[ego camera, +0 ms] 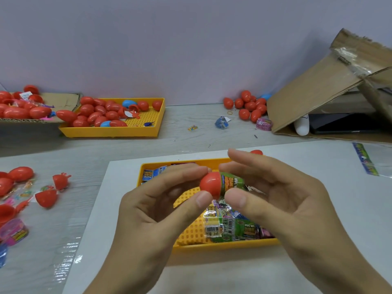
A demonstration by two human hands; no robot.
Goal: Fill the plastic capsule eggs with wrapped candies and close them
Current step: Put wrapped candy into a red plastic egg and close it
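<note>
The bench (191,143) is grey, wood-grained, backed by a plain wall. A torn cardboard box (318,96) lies tipped on its side at far right. A white sheet (318,166) covers the near bench area.

On that sheet sits a yellow pegged tray (191,244) holding wrapped candies (231,227) in green, blue and pink packets. A second yellow tray (110,131) at far left holds closed red eggs and a few blue ones. Further red eggs (248,107) are heaped beside the box, and open halves lie at near left.

Left hand (157,204): thumb and fingers pinch a red egg half (210,184), held above the near tray. Right hand (282,200): thumb and forefinger pinch a green candy packet (232,182), one end of which sits inside the red half. The remaining right fingers are extended.
</note>
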